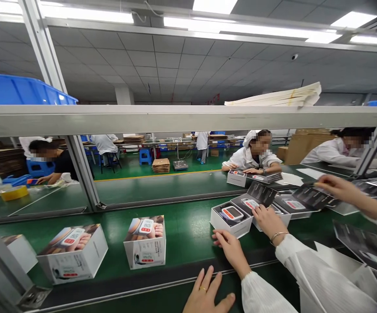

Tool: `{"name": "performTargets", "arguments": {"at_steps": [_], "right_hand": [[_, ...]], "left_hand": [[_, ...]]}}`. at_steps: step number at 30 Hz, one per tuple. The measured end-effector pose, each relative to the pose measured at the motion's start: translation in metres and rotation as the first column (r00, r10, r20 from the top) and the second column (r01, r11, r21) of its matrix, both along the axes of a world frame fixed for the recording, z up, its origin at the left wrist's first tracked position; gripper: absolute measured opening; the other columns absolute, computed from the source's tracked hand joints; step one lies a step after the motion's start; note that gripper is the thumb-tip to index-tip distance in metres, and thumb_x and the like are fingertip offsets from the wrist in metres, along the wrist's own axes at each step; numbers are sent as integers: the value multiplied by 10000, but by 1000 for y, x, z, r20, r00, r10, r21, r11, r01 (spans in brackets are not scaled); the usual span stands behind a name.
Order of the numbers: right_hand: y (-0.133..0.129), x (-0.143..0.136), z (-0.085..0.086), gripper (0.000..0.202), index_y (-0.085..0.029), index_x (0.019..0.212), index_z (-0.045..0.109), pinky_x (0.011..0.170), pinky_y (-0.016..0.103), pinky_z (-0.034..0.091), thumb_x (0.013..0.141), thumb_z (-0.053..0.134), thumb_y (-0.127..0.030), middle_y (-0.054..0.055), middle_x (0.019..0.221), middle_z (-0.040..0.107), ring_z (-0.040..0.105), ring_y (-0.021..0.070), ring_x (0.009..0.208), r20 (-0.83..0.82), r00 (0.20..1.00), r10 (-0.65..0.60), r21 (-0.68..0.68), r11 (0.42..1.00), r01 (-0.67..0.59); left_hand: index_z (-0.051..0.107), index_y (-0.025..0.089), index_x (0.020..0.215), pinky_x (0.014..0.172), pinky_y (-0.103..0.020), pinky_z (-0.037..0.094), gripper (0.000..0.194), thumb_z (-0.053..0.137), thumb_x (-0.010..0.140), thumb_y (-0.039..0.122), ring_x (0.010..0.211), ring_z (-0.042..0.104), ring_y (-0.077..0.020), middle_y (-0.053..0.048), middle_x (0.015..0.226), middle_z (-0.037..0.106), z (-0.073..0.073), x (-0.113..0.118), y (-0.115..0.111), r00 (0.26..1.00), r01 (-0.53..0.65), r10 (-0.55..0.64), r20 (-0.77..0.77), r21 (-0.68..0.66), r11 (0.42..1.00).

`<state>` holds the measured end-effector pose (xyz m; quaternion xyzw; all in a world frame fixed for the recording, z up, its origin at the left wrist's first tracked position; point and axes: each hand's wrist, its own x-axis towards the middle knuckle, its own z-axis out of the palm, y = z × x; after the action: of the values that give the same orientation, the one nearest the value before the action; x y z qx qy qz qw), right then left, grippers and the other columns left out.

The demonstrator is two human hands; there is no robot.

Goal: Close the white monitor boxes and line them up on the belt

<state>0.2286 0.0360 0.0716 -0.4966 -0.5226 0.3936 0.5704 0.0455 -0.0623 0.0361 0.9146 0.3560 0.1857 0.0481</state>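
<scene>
My left hand (208, 290), with a ring, is at the bottom middle, fingers spread, holding nothing. Just beyond it, my right hand (232, 252) in a white sleeve reaches leftward; its loosely bent fingers are apart beside the lower corner of an open white box (229, 228). Whether they touch the box I cannot tell. A wrist blood pressure monitor (232, 212) lies in that box. Two closed monitor boxes (145, 243) (74, 256) stand left of my hands, printed with a monitor on a wrist.
A co-worker's hand with a bracelet (269, 221) rests on another open box; another hand (338, 187) holds a dark printed flap. More open boxes (294, 206) line the right of the green surface (185, 217). Metal posts (82, 174) and a shelf beam (175, 121) frame the bench.
</scene>
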Motion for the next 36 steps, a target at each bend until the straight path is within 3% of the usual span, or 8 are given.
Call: {"name": "performTargets", "arguments": {"at_steps": [6, 8, 11, 14, 22, 26, 31, 36], "right_hand": [[-17, -6, 16, 340, -258, 685, 702, 501, 377, 470, 771, 594, -569, 72, 633, 667, 598, 236, 476, 32, 997, 69, -25, 997, -68], [-21, -2, 21, 371, -255, 665, 659, 534, 372, 465, 800, 546, -583, 39, 578, 613, 554, 218, 469, 61, 986, -156, 56, 987, 153], [-17, 15, 25, 361, -260, 731, 622, 711, 402, 492, 817, 479, -580, 52, 709, 648, 608, 262, 680, 111, 807, -580, 131, 814, 566], [-5, 38, 23, 375, -244, 859, 620, 867, 425, 472, 795, 465, -579, 101, 924, 678, 621, 301, 904, 137, 681, -720, 91, 693, 715], [37, 45, 4, 456, -200, 1005, 661, 810, 394, 504, 725, 618, -558, 145, 1035, 703, 662, 317, 960, -116, 895, -432, -24, 902, 432], [38, 27, -3, 554, -186, 1204, 615, 892, 422, 490, 802, 542, -561, 157, 1146, 671, 644, 300, 1018, -61, 896, -439, 69, 894, 443], [16, 12, 4, 598, -242, 1381, 530, 1066, 460, 391, 879, 473, -562, 119, 1389, 526, 525, 287, 1243, 211, 928, -306, 225, 940, 258], [-1, -4, 15, 477, -318, 1273, 636, 1131, 467, 319, 884, 510, -564, 49, 1549, 343, 354, 292, 1403, 405, 910, -90, 170, 985, 22]], "left_hand": [[263, 531, 1478, 1069, -455, 461, 530, 481, 999, 467, 1325, 491, -268, 60, 1482, 469, -4, -2, 2, 999, 22, -15, -30, 225, 974], [303, 485, 1481, 1058, -446, 463, 503, 469, 1006, 475, 1339, 473, -274, 15, 1494, 459, 1, -3, 0, 997, 59, -43, -63, 271, 961], [332, 394, 1496, 1033, -484, 466, 611, 468, 949, 628, 1355, 439, -340, -83, 1499, 447, 10, -5, -3, 989, 129, -100, -108, 308, 942], [351, 345, 1497, 1015, -517, 465, 719, 460, 894, 720, 1354, 425, -384, -137, 1487, 451, 12, -6, -2, 985, 164, -139, -99, 324, 932], [567, 362, 1304, 1013, -506, 482, 403, 526, 952, 554, 1305, 494, -319, -86, 1362, 577, -1, 5, -2, 997, 33, -53, 56, 303, 952], [570, 262, 1298, 1019, -467, 489, 357, 545, 943, 293, 1306, 481, -300, -119, 1395, 519, 36, -1, -10, 973, -30, -26, 229, 236, 971], [411, 252, 1437, 1114, -542, 358, 543, 452, 918, 99, 1455, 234, -321, -119, 1573, 249, 89, -8, 1, 878, -340, 201, 435, 271, 900], [284, 230, 1513, 1163, -582, 213, 688, 477, 867, 92, 1472, 181, -341, -118, 1591, 243, 89, -16, 49, 828, -476, 376, 416, 168, 863]]}}
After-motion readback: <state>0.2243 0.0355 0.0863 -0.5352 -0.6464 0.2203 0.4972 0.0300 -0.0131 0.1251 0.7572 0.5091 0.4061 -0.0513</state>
